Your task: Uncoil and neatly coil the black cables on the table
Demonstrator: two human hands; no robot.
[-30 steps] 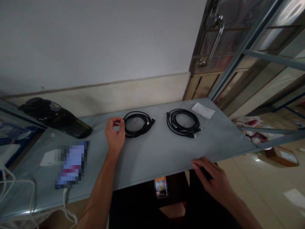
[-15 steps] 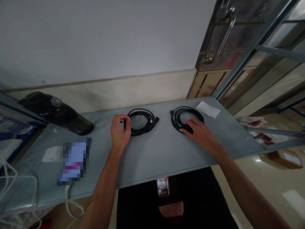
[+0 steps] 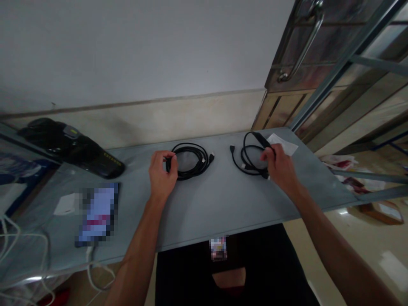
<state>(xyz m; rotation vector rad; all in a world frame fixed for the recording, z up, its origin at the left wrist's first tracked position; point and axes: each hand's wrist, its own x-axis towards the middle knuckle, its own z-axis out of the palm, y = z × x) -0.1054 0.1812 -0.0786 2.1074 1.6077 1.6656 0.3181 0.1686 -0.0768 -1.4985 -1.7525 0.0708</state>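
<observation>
Grey tabletop (image 3: 210,204) | left fingers (image 3: 174,165) pinch left coil (image 3: 191,174) | right fingers (image 3: 271,156) clutch right cable (image 3: 261,139), partly hiding paper (image 3: 290,148) | pixelated object (image 3: 98,214) unreadable

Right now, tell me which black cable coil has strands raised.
The right coil, near white paper: the right hand holds strands up; the left coil forms a ring.

The grey tabletop (image 3: 207,208) bears two looped black cables (image 3: 189,174), a bottle (image 3: 76,151) and white paper (image 3: 289,148).

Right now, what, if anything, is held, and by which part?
Right hand: the right cable, by strands on its right side. Left hand: at left cable, left edge; grip unclear.
</observation>
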